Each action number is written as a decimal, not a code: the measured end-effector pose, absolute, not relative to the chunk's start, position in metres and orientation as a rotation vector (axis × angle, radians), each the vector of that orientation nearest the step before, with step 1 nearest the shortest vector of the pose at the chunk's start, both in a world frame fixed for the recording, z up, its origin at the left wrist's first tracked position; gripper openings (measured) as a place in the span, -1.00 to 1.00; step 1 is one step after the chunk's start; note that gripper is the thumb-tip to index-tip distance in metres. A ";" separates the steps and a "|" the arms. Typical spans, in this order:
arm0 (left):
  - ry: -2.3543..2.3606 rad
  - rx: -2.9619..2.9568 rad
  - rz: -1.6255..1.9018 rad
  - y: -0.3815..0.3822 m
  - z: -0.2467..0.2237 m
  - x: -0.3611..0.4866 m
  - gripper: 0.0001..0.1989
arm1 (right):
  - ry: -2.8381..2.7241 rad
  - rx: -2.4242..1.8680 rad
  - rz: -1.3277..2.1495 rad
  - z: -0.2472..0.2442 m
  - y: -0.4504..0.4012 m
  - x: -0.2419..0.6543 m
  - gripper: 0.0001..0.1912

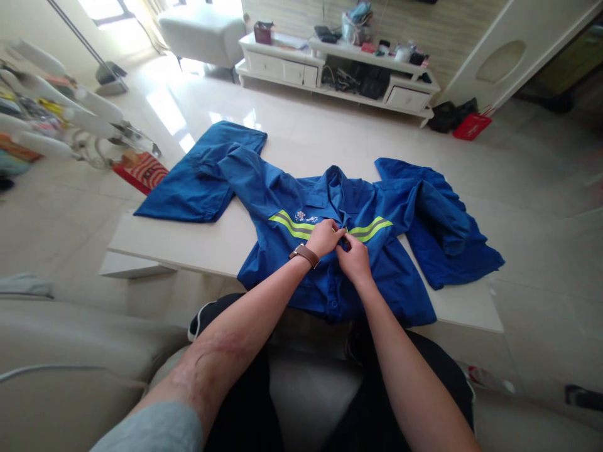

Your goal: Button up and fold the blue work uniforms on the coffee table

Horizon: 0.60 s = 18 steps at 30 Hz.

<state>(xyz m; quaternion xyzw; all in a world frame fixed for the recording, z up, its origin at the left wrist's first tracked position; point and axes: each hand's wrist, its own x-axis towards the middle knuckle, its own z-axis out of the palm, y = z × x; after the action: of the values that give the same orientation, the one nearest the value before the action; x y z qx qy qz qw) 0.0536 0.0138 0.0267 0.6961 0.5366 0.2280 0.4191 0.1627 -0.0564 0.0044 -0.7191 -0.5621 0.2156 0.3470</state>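
A blue work jacket [273, 198] with a yellow-green reflective band lies spread over a low white table [198, 254], collar pointing away from me. My left hand [325, 237], with a brown-strapped watch on its wrist, pinches the jacket's front edge at the reflective band. Right beside it, my right hand [354, 254] has its fingers closed on the same front opening. The fingertips of both hands almost meet, and whatever fastener lies between them is hidden. Below the hands the front placket [333, 301] runs down to the hem.
Folded blue garments lie at the table's left end [188, 188] and right end [438, 251]. A red striped bag [144, 172] stands behind the left end. Farther off are a white TV cabinet [277, 66] and a red bag [471, 125]. A sofa [70, 351] is at my left.
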 end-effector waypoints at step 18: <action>1.451 1.635 0.643 0.014 0.021 0.060 -0.89 | -1.476 -1.842 0.481 0.003 -0.055 0.163 -0.54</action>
<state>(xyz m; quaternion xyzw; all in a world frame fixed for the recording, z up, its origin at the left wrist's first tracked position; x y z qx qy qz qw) 0.0595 0.0140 0.0206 0.6518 0.5784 0.2564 0.4183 0.1634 -0.0553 0.0030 -0.7140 -0.5720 0.1865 0.3580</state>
